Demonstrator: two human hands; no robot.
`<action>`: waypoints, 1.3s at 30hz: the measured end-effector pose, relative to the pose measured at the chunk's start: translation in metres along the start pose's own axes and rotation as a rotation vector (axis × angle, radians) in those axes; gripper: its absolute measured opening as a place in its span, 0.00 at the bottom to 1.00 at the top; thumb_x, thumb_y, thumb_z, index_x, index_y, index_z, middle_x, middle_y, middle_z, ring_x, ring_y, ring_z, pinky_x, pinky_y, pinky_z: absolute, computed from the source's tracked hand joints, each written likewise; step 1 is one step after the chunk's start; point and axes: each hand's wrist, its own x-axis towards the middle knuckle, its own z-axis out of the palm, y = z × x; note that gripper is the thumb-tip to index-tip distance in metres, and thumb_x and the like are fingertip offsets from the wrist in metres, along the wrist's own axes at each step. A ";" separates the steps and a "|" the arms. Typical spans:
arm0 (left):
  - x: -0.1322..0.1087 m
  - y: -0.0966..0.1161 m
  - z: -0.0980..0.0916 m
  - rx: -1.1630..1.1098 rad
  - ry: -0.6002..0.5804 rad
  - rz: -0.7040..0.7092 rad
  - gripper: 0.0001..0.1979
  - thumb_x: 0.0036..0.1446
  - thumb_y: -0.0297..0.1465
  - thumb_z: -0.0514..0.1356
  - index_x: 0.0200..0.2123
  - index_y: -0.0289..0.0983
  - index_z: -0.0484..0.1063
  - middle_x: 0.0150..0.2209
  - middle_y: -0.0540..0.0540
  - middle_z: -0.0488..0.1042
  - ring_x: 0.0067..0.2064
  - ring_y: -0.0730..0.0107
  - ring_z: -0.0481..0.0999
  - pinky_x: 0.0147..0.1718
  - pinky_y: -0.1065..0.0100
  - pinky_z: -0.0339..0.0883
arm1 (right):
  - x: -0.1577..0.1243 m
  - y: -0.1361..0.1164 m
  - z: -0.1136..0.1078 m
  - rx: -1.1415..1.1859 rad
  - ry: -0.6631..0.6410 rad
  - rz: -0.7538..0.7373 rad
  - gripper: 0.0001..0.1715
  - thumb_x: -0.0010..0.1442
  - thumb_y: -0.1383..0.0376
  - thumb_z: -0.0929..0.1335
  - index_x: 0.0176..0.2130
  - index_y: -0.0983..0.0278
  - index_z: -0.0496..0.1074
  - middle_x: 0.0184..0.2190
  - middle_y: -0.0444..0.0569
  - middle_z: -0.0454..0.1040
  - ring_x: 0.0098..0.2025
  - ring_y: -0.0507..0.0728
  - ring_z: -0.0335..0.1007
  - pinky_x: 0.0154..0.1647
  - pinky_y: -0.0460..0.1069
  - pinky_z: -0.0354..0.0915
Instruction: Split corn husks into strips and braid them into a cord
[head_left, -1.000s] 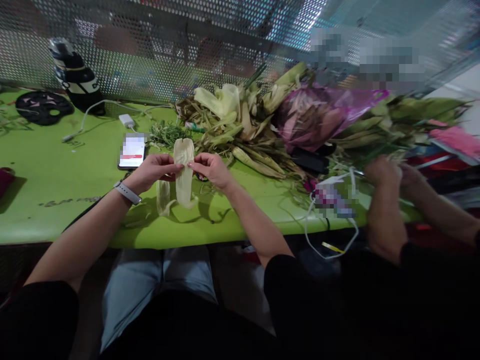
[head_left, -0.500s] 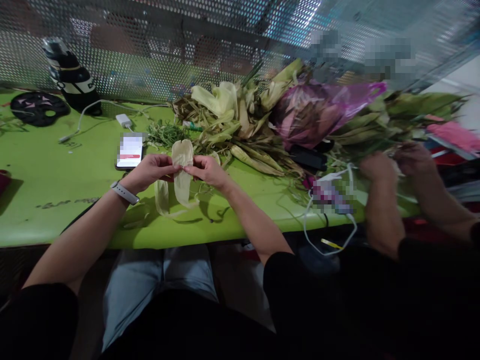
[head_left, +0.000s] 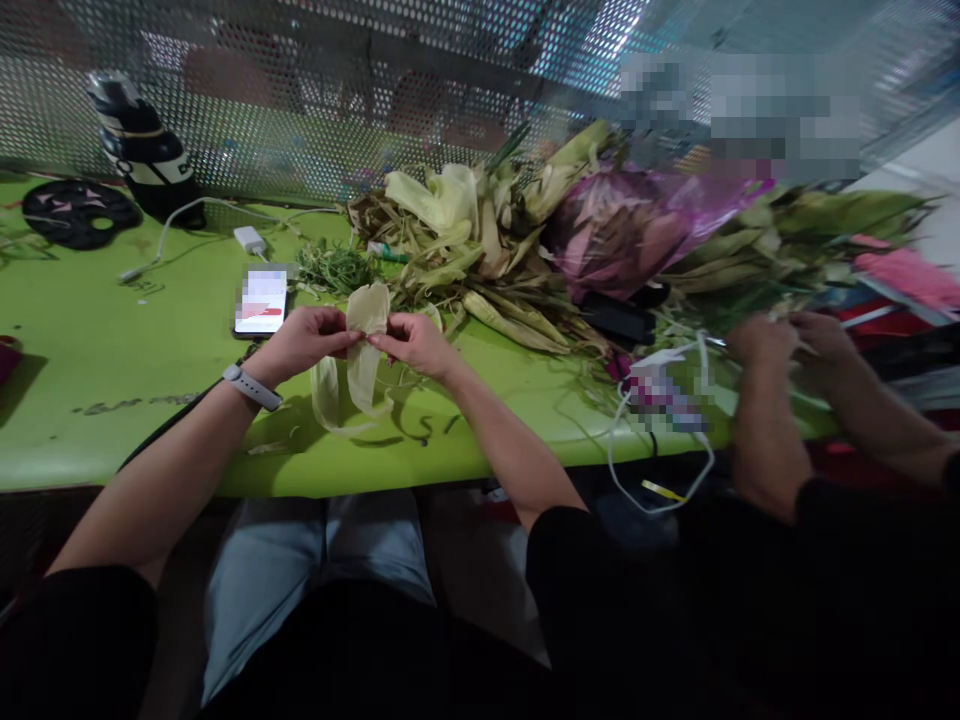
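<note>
A pale corn husk (head_left: 367,372) hangs between my two hands over the green table, pinched near its middle. My left hand (head_left: 313,338), below a watch with a light strap, is closed on the husk's left side. From the other side my right hand (head_left: 412,342) grips it, fingertips close to the left ones. Pale curled strips (head_left: 325,395) dangle beneath. Behind my hands lie a bunch of thin green stems (head_left: 337,268) and a large heap of corn husks (head_left: 480,225). A phone with a lit screen (head_left: 261,302) lies beyond my left wrist.
At the back left stand a dark bottle (head_left: 146,160) and a black mask-like piece (head_left: 81,214) with a white cable nearby. A pink plastic bag (head_left: 622,225) sits on the heap. To the right, a co-worker's hands (head_left: 787,345) work beside a white cord (head_left: 611,460).
My hands stay almost in place with the husk pinched between them. The co-worker's hands on the right have shifted slightly and drawn closer together.
</note>
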 end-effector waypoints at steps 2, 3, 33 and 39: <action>0.000 0.000 0.000 0.014 0.008 0.004 0.14 0.52 0.38 0.70 0.26 0.34 0.73 0.23 0.49 0.72 0.26 0.75 0.72 0.28 0.71 0.69 | -0.001 0.000 0.000 -0.049 0.007 -0.016 0.25 0.51 0.47 0.74 0.32 0.66 0.72 0.24 0.43 0.70 0.24 0.50 0.62 0.25 0.47 0.63; 0.000 0.001 0.000 0.024 0.009 0.003 0.14 0.52 0.38 0.69 0.25 0.34 0.73 0.23 0.49 0.72 0.26 0.75 0.72 0.28 0.71 0.69 | -0.001 0.000 0.000 -0.073 0.008 -0.027 0.25 0.52 0.46 0.74 0.31 0.65 0.71 0.23 0.43 0.69 0.24 0.50 0.63 0.25 0.47 0.62; 0.001 -0.002 -0.003 0.231 -0.075 0.077 0.12 0.55 0.38 0.63 0.26 0.36 0.74 0.25 0.47 0.76 0.27 0.70 0.71 0.27 0.69 0.63 | 0.000 0.002 -0.001 -0.123 -0.094 -0.006 0.29 0.52 0.43 0.72 0.34 0.65 0.71 0.26 0.44 0.70 0.27 0.52 0.65 0.29 0.48 0.64; -0.003 0.002 0.003 0.433 0.031 0.096 0.12 0.55 0.35 0.62 0.22 0.38 0.70 0.20 0.50 0.70 0.24 0.71 0.65 0.25 0.68 0.55 | -0.001 0.001 0.005 -0.505 0.041 -0.118 0.17 0.59 0.52 0.67 0.30 0.64 0.68 0.25 0.44 0.69 0.27 0.51 0.59 0.31 0.48 0.55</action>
